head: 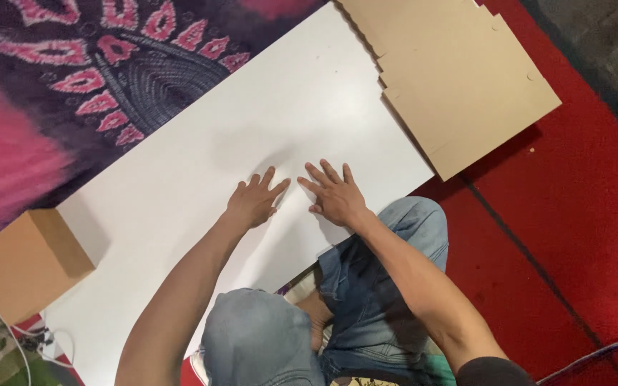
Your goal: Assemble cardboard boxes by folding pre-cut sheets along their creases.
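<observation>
Both hands are lying flat on a white board [202, 164] that is stretching diagonally across the view. The left hand [253, 202] is pressing palm down near the board's near edge, its fingers [270, 177] released and spread, grasping nothing. The right hand [337, 196] is resting just beside it, also palm down with fingers [320, 174] fanned out and holding nothing; the two hands' fingertips are nearly meeting (whether they are actually touching, I cannot tell). The person is sitting cross-legged in blue jeans [388, 286] at the board's near edge. A stack of flat tan cardboard sheets [459, 78] is overlapping the board's far right end and reaching out over the red carpet [574, 236]. A closed brown cardboard box [26, 261] is sitting at the board's left end, well apart from the hands. A dark cloth with a pink pattern [109, 78] is lying beyond the board.
</observation>
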